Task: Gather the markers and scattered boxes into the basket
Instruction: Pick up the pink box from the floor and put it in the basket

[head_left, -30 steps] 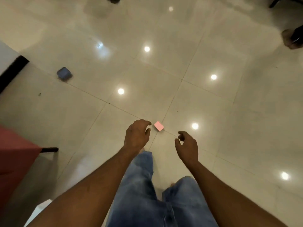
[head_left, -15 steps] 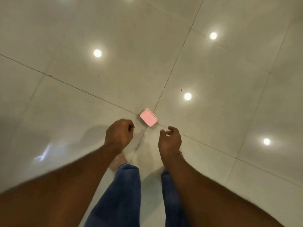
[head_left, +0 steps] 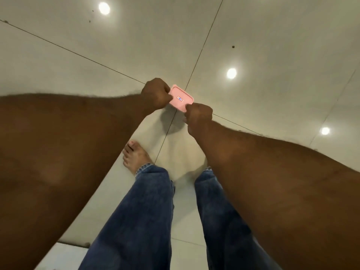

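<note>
Head view. A flat pink rectangular box with rounded corners and a small blue-and-red label on its top face [head_left: 181, 99] lies on the glossy cream tiled floor [head_left: 272, 36], right at the crossing of two dark grout lines. Whether the box is still resting on the floor or just lifted off it cannot be told.

The left hand [head_left: 155, 94] is at the box's left end, its fingers [head_left: 168, 97] curled tight and covering that end. The right hand [head_left: 199, 113] is at the box's lower right corner, its fingers [head_left: 188, 108] likewise curled narrow against the edge. Both hands touch the box; the undersides of the fingers are hidden, so the exact hold cannot be confirmed, though each hand appears closed on the box. Both bare forearms reach forward from the lower corners of the frame and fill much of it.

Below the hands, two legs in blue denim jeans [head_left: 140, 211] stand on the floor. A bare left foot [head_left: 134, 156] shows beyond the trouser hem, set just left of a grout line; the right foot is hidden behind the right forearm.

Round bright reflections of ceiling lights [head_left: 231, 73] dot the tiles, with a few small dark specks [head_left: 233, 46] on the floor farther off.
</note>
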The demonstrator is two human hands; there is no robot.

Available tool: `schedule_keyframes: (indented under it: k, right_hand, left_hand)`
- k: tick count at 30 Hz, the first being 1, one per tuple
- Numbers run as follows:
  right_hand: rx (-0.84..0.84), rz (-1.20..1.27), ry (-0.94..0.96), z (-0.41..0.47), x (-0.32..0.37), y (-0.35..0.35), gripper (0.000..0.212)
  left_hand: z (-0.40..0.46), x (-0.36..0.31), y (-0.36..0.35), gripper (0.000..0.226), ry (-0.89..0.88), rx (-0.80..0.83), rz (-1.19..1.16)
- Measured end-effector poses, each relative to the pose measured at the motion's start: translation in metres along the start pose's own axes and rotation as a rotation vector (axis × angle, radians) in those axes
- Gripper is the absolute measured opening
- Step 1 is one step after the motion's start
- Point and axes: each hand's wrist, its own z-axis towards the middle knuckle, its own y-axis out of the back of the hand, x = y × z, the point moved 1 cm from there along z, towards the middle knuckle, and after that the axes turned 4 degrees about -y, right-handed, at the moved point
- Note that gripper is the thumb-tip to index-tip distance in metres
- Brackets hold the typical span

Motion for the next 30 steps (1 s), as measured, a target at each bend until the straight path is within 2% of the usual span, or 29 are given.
schedule_keyframes:
  k: [2, 3, 5, 7, 10, 12, 19, 22, 25, 30]
  right_hand:
    - [-0.065, 0.059, -0.011, -0.016, 0.003, 0.009, 0.007]
    - [-0.108, 0.076, 0.006, -0.025, 0.004, 0.013, 0.010]
    - [-0.104, 0.046, 0.055, -0.054, 0.008, 0.022, 0.003]
    - [-0.077, 0.003, 0.111, -0.082, 0.011, 0.035, 0.015]
    - [-0.037, -0.092, 0.229, -0.148, 0.026, 0.052, 0.015]
    - [0.002, -0.176, 0.336, -0.209, 0.049, 0.066, 0.014]
    - [0.265, -0.374, 0.707, -0.446, 0.136, 0.114, 0.017]
    - [0.354, -0.520, 0.873, -0.529, 0.148, 0.126, 0.019]
    - [0.502, -0.629, 0.996, -0.608, 0.126, 0.133, 0.019]
    - [0.811, -0.791, 1.107, -0.735, 0.040, 0.125, 0.016]
  left_hand:
    - [-0.018, 0.004, 0.006, 0.030, 0.062, -0.048, -0.102]
    - [-0.030, 0.006, 0.010, 0.028, 0.086, -0.081, -0.165]
    - [-0.057, 0.005, 0.022, 0.022, 0.118, -0.131, -0.295]
    - [-0.091, 0.001, 0.037, 0.022, 0.148, -0.152, -0.413]
    - [-0.158, -0.017, 0.073, 0.026, 0.192, -0.191, -0.521]
    - [-0.215, -0.038, 0.108, 0.028, 0.214, -0.273, -0.608]
    - [-0.422, -0.123, 0.234, 0.027, 0.225, -0.617, -0.850]
    - [-0.512, -0.143, 0.256, 0.029, 0.209, -0.723, -0.916]
    - [-0.611, -0.146, 0.258, 0.031, 0.243, -0.898, -1.055]
    - [-0.769, -0.127, 0.230, 0.032, 0.330, -1.322, -1.238]
